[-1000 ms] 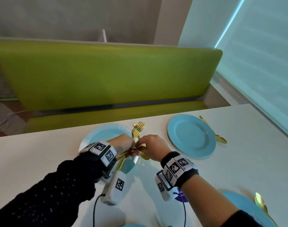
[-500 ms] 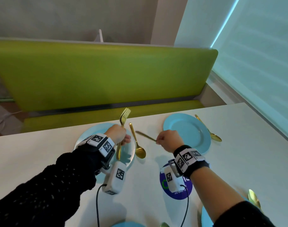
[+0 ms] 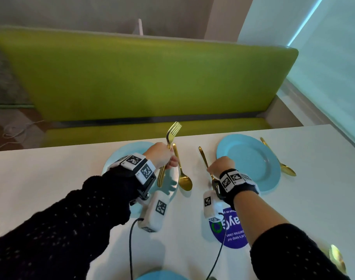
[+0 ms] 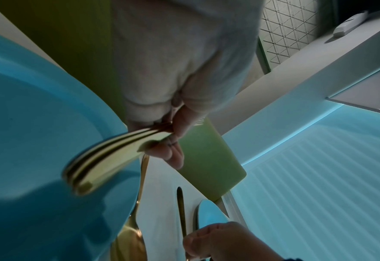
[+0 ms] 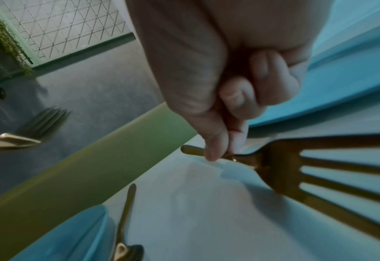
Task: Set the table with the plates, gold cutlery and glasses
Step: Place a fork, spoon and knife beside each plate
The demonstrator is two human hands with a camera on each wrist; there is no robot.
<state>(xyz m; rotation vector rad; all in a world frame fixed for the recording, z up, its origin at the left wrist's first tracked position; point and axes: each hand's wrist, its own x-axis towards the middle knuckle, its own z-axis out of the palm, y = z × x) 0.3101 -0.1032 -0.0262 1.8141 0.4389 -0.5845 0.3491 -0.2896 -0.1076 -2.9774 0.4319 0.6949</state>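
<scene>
My left hand [image 3: 168, 158] grips a bundle of gold forks [image 3: 170, 138] above the left blue plate [image 3: 120, 158], tines pointing up and away. The left wrist view shows their stacked handles [image 4: 108, 159] pinched between thumb and fingers. A gold spoon [image 3: 182, 172] lies on the table just right of that plate. My right hand [image 3: 213, 168] pinches one gold fork [image 3: 202, 156] low over the table, left of the right blue plate [image 3: 251, 158]. Its tines [image 5: 329, 167] point back toward my wrist. Another gold spoon [image 3: 281, 164] lies right of that plate.
A green bench [image 3: 132, 77] runs behind the white table [image 3: 51, 178]. A round purple sticker [image 3: 233, 231] sits under my right wrist. A blue plate rim [image 3: 162, 275] shows at the near edge, and a gold spoon [image 3: 337, 257] lies at the near right.
My hands were together over the left plate. The spoon now lies beside that plate. My right hand has drawn one fork away to the right and lowered it toward the table.
</scene>
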